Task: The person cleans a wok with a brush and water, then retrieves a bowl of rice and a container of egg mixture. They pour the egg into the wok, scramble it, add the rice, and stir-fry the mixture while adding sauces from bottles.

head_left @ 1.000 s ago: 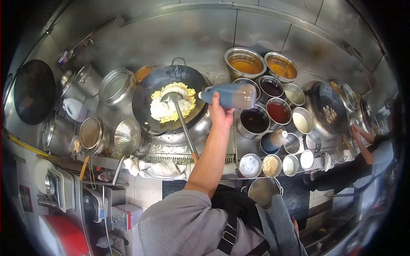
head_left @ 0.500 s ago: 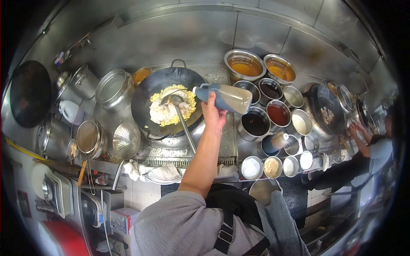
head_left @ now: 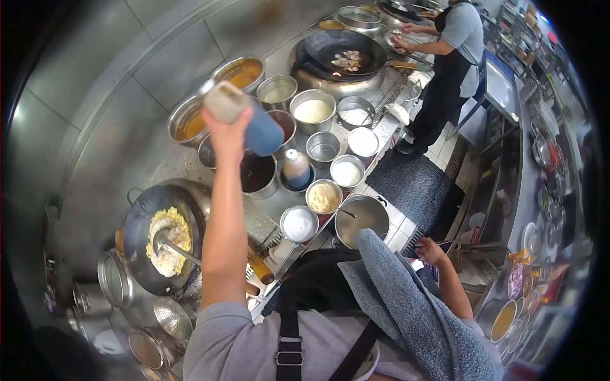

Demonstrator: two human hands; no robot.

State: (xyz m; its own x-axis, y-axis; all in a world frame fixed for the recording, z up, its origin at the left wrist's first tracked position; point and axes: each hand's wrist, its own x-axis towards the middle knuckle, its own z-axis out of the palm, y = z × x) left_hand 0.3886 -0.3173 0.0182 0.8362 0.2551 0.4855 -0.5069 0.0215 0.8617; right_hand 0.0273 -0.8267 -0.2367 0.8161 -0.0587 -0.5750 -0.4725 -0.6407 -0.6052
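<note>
My left hand (head_left: 227, 130) is wrapped round a squeeze bottle (head_left: 264, 131) with a blue band and a pale brown end, held tilted above the sauce pots. Motion blurs the bottle, and its tip cannot be made out. Below and left of my left arm, a black wok (head_left: 141, 238) holds white rice and yellow scrambled egg (head_left: 178, 223), with a ladle (head_left: 160, 241) resting in it. A second squeeze bottle (head_left: 296, 170) stands upright in a pot just right of my left forearm. My right hand (head_left: 432, 252) hangs low by my side, fingers loosely apart, holding nothing visible.
Metal pots of sauces and powders crowd the counter, among them a pale yellow one (head_left: 312, 109) and a white one (head_left: 299, 223). A large pot (head_left: 363, 219) stands near my waist. A co-worker (head_left: 454, 57) stands beside another wok (head_left: 346, 60). Dark matting (head_left: 416, 184) covers the floor.
My view has swung to the right. My left hand has carried the squeeze bottle from beside the wok to above the sauce pots. My right hand has come into view.
</note>
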